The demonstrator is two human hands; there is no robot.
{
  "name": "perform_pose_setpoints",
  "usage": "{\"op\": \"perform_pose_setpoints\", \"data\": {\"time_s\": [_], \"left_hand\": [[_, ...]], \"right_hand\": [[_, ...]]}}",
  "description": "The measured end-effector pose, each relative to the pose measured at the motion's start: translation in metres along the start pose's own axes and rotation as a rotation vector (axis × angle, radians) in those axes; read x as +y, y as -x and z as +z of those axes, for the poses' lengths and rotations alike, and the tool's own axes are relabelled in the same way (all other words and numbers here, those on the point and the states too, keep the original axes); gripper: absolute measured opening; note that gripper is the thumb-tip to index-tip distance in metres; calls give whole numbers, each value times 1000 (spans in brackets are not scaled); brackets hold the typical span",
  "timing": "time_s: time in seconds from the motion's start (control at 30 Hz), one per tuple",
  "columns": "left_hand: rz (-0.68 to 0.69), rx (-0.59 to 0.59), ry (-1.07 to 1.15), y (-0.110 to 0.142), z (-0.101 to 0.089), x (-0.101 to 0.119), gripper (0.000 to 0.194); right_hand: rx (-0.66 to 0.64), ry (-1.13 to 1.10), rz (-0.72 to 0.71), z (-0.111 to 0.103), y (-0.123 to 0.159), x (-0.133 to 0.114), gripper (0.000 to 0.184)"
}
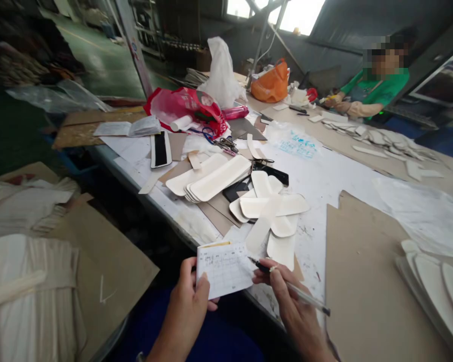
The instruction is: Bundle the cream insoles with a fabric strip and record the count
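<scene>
My left hand [192,296] grips a small white notebook [226,279] by its left edge, thumb on top of the page. Handwriting fills the upper rows of its ruled page. A pen [305,295] with a clear barrel sits between the fingers of my right hand [292,301]. Its dark tip points at the right edge of the page; whether it touches the paper I cannot tell. Just beyond the notebook lie several white, rounded strip pieces [275,205], crossed over one another. A neater stack of similar pieces [221,178] lies to their left.
Bundled white pieces [30,286] and a cardboard sheet [113,271] stand at left. More curved pieces [434,281] rest on the brown board [366,301] at right. A red bag [184,108], scissors [226,145] and an orange bag [271,83] lie farther back. A person in green [377,90] works across the table.
</scene>
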State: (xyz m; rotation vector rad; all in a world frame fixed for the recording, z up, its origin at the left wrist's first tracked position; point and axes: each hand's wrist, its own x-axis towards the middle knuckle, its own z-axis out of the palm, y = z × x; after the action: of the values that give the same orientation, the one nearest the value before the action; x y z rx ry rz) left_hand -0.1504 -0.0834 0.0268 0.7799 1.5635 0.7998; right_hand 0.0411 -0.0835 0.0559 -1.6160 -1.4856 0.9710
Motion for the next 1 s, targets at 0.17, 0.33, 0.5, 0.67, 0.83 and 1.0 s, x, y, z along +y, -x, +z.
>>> {"op": "perform_pose_setpoints", "data": {"time_s": [0.17, 0.33, 0.5, 0.67, 0.83, 1.0], "left_hand": [[17, 13, 10, -1, 7, -1, 26], [13, 31, 9, -3, 9, -6, 24], [2, 44, 13, -2, 10, -5, 23], [0, 48, 49, -2, 10, -4, 24], [8, 44, 73, -2, 9, -7, 26], [7, 46, 82, -2, 9, -6, 26]], "right_hand": [[54, 110, -164, 16, -13, 18, 21], [150, 221, -223, 24, -18, 33, 22], [146, 224, -272, 26, -19, 35, 20], [112, 224, -311, 28, -20, 37, 18], [92, 218, -297, 29, -20, 38, 19], [86, 222, -287, 28, -20, 38, 19]]}}
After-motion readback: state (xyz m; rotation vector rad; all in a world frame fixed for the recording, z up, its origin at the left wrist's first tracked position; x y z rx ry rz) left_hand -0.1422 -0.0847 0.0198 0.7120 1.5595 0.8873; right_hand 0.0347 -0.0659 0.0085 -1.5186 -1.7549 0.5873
